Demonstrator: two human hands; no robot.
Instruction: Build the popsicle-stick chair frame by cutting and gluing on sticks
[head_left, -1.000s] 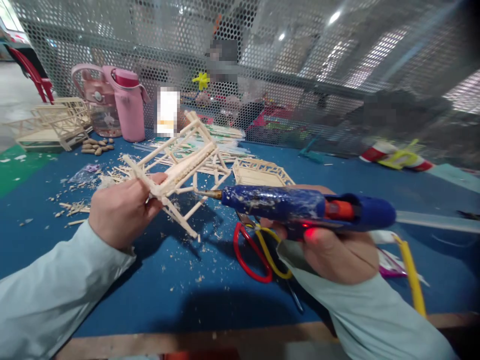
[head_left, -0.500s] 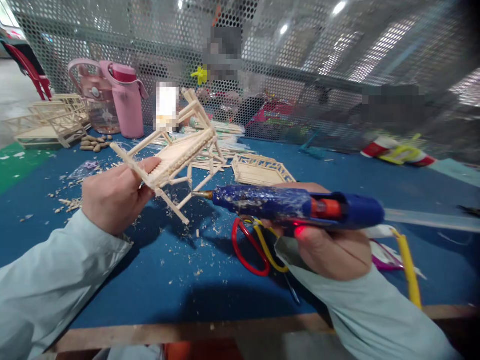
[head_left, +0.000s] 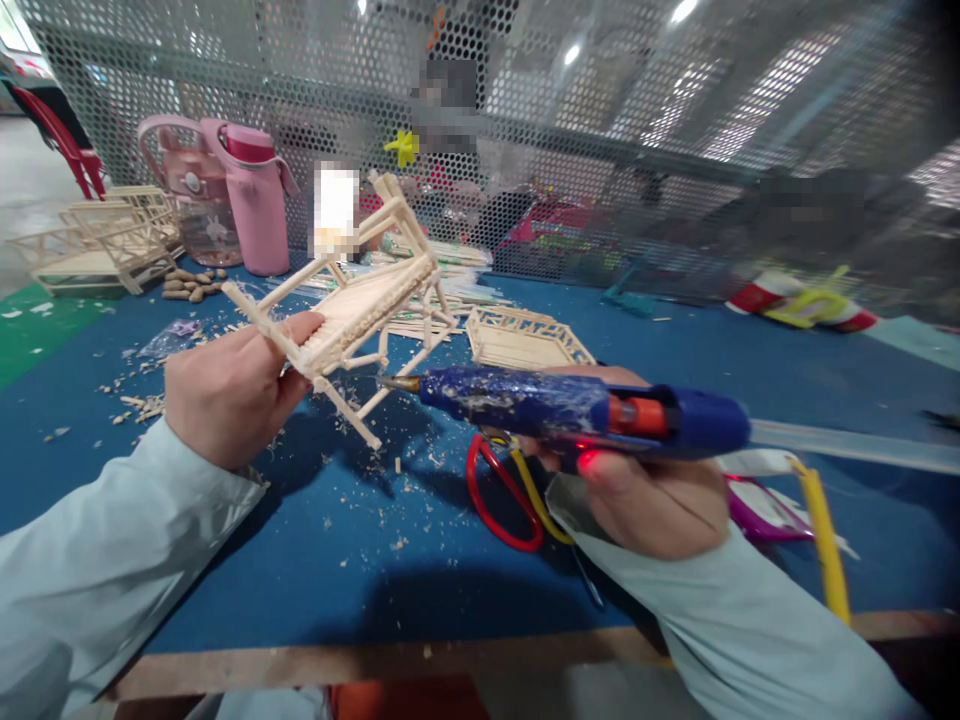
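Observation:
Between its thumb and fingers, my left hand (head_left: 225,395) grips a small wooden stick chair model (head_left: 367,305), tilted above the table. My right hand (head_left: 652,495) is wrapped round a blue hot glue gun (head_left: 517,400) with a red light on near the thumb. A clear glue stick (head_left: 840,445) juts from the gun's back end. The metal nozzle (head_left: 401,383) points left at the model's lower struts; whether it touches them I cannot tell. Fine glue strings hang about the model's joints. Beneath the gun lie red-and-yellow-handled scissors (head_left: 499,495), partly covered.
A flat stick-built piece (head_left: 525,340) lies behind the gun, near bundled sticks (head_left: 450,258). Pink bottles (head_left: 256,200), peanuts (head_left: 191,285) and other stick models (head_left: 97,250) stand at left. Wood scraps litter the blue table (head_left: 315,570). A perforated metal screen (head_left: 585,150) rises behind.
The glue gun and my right hand have shifted slightly left, bringing the nozzle a little further in among the struts. My left hand and the model stay almost still.

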